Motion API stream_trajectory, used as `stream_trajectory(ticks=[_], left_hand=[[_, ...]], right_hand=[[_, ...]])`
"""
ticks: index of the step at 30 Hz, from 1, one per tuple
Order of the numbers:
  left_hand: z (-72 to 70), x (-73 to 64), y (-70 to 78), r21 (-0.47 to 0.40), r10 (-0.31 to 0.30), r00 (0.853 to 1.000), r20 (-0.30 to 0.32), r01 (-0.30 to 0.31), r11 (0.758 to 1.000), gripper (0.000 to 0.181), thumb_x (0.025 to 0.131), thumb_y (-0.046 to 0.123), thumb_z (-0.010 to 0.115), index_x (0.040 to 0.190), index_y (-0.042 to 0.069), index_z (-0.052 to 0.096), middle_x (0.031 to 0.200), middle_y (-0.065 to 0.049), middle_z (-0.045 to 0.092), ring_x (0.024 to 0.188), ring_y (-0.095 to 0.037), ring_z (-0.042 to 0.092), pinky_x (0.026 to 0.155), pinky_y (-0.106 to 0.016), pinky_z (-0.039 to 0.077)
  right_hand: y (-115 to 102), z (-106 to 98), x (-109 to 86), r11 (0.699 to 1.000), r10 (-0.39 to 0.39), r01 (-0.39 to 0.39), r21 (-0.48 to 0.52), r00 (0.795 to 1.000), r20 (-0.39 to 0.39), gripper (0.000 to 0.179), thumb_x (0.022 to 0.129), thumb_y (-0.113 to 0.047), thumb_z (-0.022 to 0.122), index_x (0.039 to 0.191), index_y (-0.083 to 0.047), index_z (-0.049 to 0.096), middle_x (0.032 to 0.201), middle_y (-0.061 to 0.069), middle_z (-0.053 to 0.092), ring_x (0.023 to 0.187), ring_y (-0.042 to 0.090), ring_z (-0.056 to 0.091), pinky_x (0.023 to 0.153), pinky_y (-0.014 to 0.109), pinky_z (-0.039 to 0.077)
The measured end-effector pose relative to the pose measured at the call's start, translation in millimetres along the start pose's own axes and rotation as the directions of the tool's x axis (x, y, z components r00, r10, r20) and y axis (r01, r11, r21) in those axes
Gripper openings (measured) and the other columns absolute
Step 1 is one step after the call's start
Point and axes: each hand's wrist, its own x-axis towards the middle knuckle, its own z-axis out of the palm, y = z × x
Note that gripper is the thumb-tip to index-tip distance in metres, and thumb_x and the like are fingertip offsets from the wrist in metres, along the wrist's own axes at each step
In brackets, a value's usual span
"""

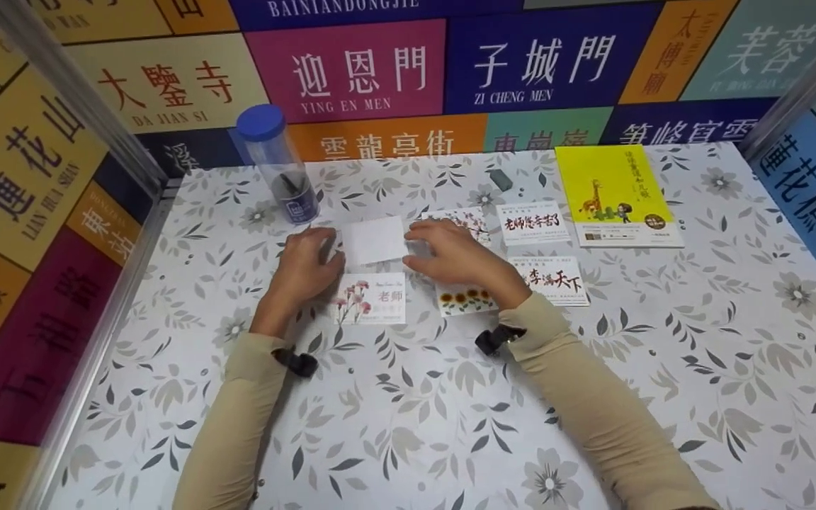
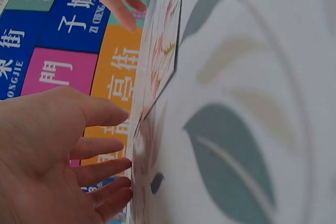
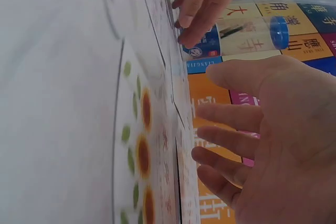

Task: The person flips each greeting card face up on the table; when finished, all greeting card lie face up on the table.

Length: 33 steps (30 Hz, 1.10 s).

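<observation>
A blank white card lies on the table between the two hands. My left hand is at its left edge, fingers spread and loosely bent, holding nothing. On the other side my right hand has its fingertips at the card's right edge, and in the right wrist view its fingers are loosely extended with an empty palm. Just below the blank card is a card with pink flowers. A blossom card and a sunflower card lie partly hidden by the right hand and forearm.
Two cards with red brush lettering, an upper card and a lower card, lie to the right. Beyond them is a yellow book. A clear blue-lidded bottle stands at back left, and a small grey-green block lies at the back.
</observation>
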Motion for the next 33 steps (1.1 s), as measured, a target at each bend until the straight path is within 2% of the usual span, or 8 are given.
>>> stream_trajectory(ticks=[10, 14, 17, 22, 24, 25, 29, 33], left_hand=[[-0.8, -2.5, 2.9, 0.058, -0.122, 0.988, 0.092, 0.117, 0.991, 0.051, 0.097, 0.011, 0.061, 0.146, -0.003, 0.064, 0.160, -0.021, 0.055, 0.149, -0.051, 0.045, 0.123, -0.067, 0.037], [-1.4, -1.1, 4.8, 0.047, -0.110, 0.990, 0.089, 0.106, 0.993, 0.049, 0.096, 0.010, 0.061, 0.143, 0.001, 0.068, 0.159, -0.022, 0.056, 0.148, -0.052, 0.045, 0.122, -0.069, 0.037], [-0.6, -0.7, 4.6, 0.008, -0.064, 0.995, 0.076, 0.064, 0.998, 0.048, 0.094, 0.009, 0.061, 0.140, -0.002, 0.069, 0.157, -0.026, 0.057, 0.146, -0.056, 0.046, 0.122, -0.069, 0.036], [6.2, 2.3, -8.2, -0.096, 0.037, 0.998, 0.040, -0.033, 0.995, 0.046, 0.094, 0.011, 0.062, 0.135, -0.009, 0.070, 0.150, -0.029, 0.062, 0.144, -0.052, 0.052, 0.126, -0.060, 0.037], [7.0, 3.4, -9.5, -0.142, 0.031, 0.999, 0.030, -0.027, 0.989, 0.046, 0.096, 0.012, 0.064, 0.137, -0.009, 0.068, 0.145, -0.027, 0.066, 0.141, -0.047, 0.058, 0.126, -0.055, 0.040], [3.0, 2.0, -0.1, -0.160, 0.007, 0.999, 0.033, -0.002, 0.987, 0.047, 0.096, 0.009, 0.064, 0.139, -0.010, 0.066, 0.142, -0.029, 0.067, 0.139, -0.046, 0.060, 0.123, -0.056, 0.043], [2.9, 3.4, 1.0, -0.317, -0.058, 0.998, 0.020, 0.061, 0.946, 0.054, 0.100, 0.012, 0.073, 0.150, 0.000, 0.060, 0.134, -0.024, 0.073, 0.124, -0.035, 0.072, 0.110, -0.049, 0.057], [3.2, 4.2, 6.2, -0.442, -0.074, 0.996, -0.039, 0.049, 0.896, 0.060, 0.097, 0.011, 0.081, 0.153, 0.006, 0.059, 0.125, -0.021, 0.076, 0.108, -0.032, 0.079, 0.096, -0.043, 0.065]], right_hand=[[-6.1, 6.2, 4.5, 0.986, 0.018, -0.011, -0.164, 0.999, 0.040, 0.056, 0.106, -0.042, 0.062, 0.154, -0.014, 0.061, 0.169, 0.010, 0.047, 0.157, 0.034, 0.039, 0.130, 0.063, 0.028], [-8.9, 6.7, 5.0, 0.979, 0.033, -0.025, -0.200, 0.999, 0.036, 0.054, 0.106, -0.043, 0.062, 0.152, -0.014, 0.063, 0.170, 0.011, 0.046, 0.157, 0.036, 0.039, 0.129, 0.063, 0.028], [-9.4, 7.4, 6.2, 0.978, 0.034, -0.026, -0.209, 0.999, 0.037, 0.052, 0.107, -0.042, 0.061, 0.150, -0.014, 0.063, 0.171, 0.012, 0.045, 0.157, 0.038, 0.039, 0.130, 0.064, 0.027], [-10.7, 7.5, 6.4, 0.980, 0.030, -0.021, -0.196, 0.999, 0.041, 0.052, 0.107, -0.041, 0.062, 0.150, -0.012, 0.063, 0.172, 0.013, 0.043, 0.159, 0.039, 0.037, 0.131, 0.065, 0.025], [-11.1, 7.6, 6.5, 0.982, 0.028, -0.020, -0.187, 0.999, 0.040, 0.053, 0.106, -0.042, 0.062, 0.151, -0.012, 0.062, 0.172, 0.014, 0.043, 0.159, 0.039, 0.036, 0.131, 0.065, 0.025], [-11.2, 7.9, 6.6, 0.983, 0.028, -0.020, -0.181, 0.999, 0.039, 0.053, 0.106, -0.042, 0.062, 0.151, -0.012, 0.062, 0.172, 0.014, 0.043, 0.159, 0.039, 0.036, 0.131, 0.065, 0.025], [-12.1, 10.2, 7.4, 0.986, 0.030, -0.023, -0.167, 0.999, 0.040, 0.058, 0.105, -0.042, 0.063, 0.155, -0.012, 0.059, 0.172, 0.013, 0.042, 0.159, 0.038, 0.035, 0.131, 0.064, 0.026], [-13.3, 13.3, 8.4, 0.988, 0.038, -0.030, -0.151, 0.998, 0.049, 0.064, 0.105, -0.044, 0.065, 0.160, -0.015, 0.053, 0.173, 0.012, 0.040, 0.160, 0.036, 0.033, 0.131, 0.063, 0.024]])
